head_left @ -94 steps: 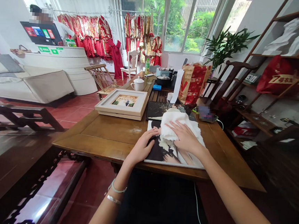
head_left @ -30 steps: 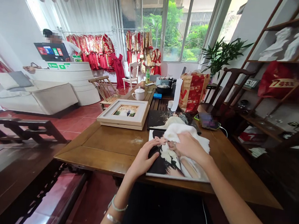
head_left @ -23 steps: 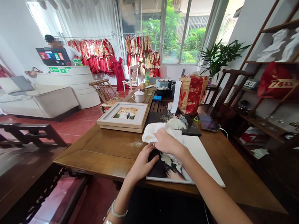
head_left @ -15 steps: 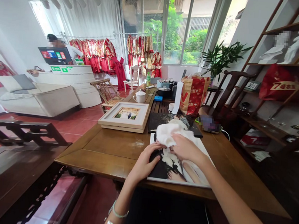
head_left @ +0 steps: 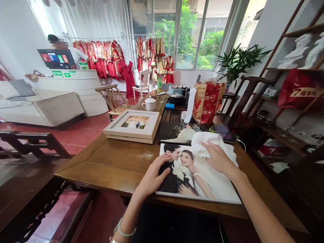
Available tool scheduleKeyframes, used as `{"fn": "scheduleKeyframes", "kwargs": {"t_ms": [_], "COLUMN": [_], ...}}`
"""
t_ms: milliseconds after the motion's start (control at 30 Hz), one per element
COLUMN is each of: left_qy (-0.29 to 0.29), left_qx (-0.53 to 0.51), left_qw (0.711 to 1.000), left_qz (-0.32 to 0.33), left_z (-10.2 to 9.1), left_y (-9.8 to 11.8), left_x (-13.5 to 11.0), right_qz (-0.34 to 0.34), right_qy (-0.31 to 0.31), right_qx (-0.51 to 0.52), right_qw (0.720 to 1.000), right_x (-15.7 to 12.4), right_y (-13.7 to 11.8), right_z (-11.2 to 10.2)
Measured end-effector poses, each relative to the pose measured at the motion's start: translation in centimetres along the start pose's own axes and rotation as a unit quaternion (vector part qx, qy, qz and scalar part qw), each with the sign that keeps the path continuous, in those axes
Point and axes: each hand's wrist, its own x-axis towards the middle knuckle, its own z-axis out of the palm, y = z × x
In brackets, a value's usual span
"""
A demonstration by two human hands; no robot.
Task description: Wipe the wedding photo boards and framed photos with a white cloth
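Observation:
A large wedding photo print [head_left: 199, 177] lies flat at the near edge of the wooden table [head_left: 119, 157]. My left hand [head_left: 153, 175] rests on its left edge, fingers spread, holding it down. My right hand [head_left: 218, 158] presses a white cloth [head_left: 211, 146] flat on the print's upper right part. A second, darker print [head_left: 175, 132] lies just beyond it.
A stack of framed pictures [head_left: 132, 124] sits left of the dark print. Behind stand a white teapot [head_left: 149, 104], a red paper bag [head_left: 207, 101] and a phone [head_left: 225, 132]. Shelves [head_left: 301, 80] line the right wall. A person [head_left: 63, 48] stands at a white counter far left.
My right hand has swept the cloth from the upper left of the print to its upper right, uncovering the two faces. My left hand has stayed on the left edge.

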Motion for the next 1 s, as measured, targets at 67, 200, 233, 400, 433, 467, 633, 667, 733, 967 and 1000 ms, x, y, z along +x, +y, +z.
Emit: {"fn": "scheduleKeyframes", "kwargs": {"t_ms": [67,200,233,400,433,467,633,667,733,967,1000], "left_qy": [0.001,0.004,0.005,0.006,0.006,0.006,0.001,0.000,-0.003,-0.004,-0.002], "left_qx": [-0.003,-0.011,-0.013,-0.011,-0.009,-0.009,-0.011,-0.011,-0.012,-0.003,-0.004], "left_qw": [1.000,1.000,1.000,1.000,1.000,1.000,1.000,1.000,1.000,1.000,1.000], "left_qz": [0.000,0.004,0.005,0.007,0.007,0.007,0.006,0.006,0.007,0.004,0.004], "left_z": [0.0,0.1,0.1,0.2,0.2,0.2,0.1,0.1,0.1,0.0,0.0], "left_y": [0.0,-0.2,-0.2,-0.2,-0.1,-0.1,0.0,0.0,0.0,0.1,0.1], "left_x": [0.0,0.0,0.0,-0.1,-0.1,-0.2,-0.2,-0.2,-0.2,-0.2,-0.2], "right_qz": [-0.011,-0.042,-0.057,-0.107,-0.111,-0.114,-0.123,-0.119,-0.101,-0.006,0.004], "right_qy": [0.002,0.010,0.016,0.041,0.037,0.033,0.019,0.017,0.009,-0.036,-0.036], "right_qx": [-0.002,-0.006,-0.007,-0.021,-0.025,-0.030,-0.035,-0.031,-0.022,-0.003,-0.002], "right_qw": [1.000,0.999,0.998,0.993,0.993,0.992,0.992,0.992,0.995,0.999,0.999], "right_x": [0.5,-1.5,-2.8,-10.9,-12.4,-13.7,-14.3,-13.3,-10.5,-0.5,0.0], "right_y": [-0.6,-1.1,-1.3,-2.7,-3.0,-3.3,-3.0,-2.6,-1.8,-0.2,-0.3], "right_z": [0.2,0.3,0.3,0.1,0.0,-0.1,-0.4,-0.4,-0.3,-0.3,-0.2]}}
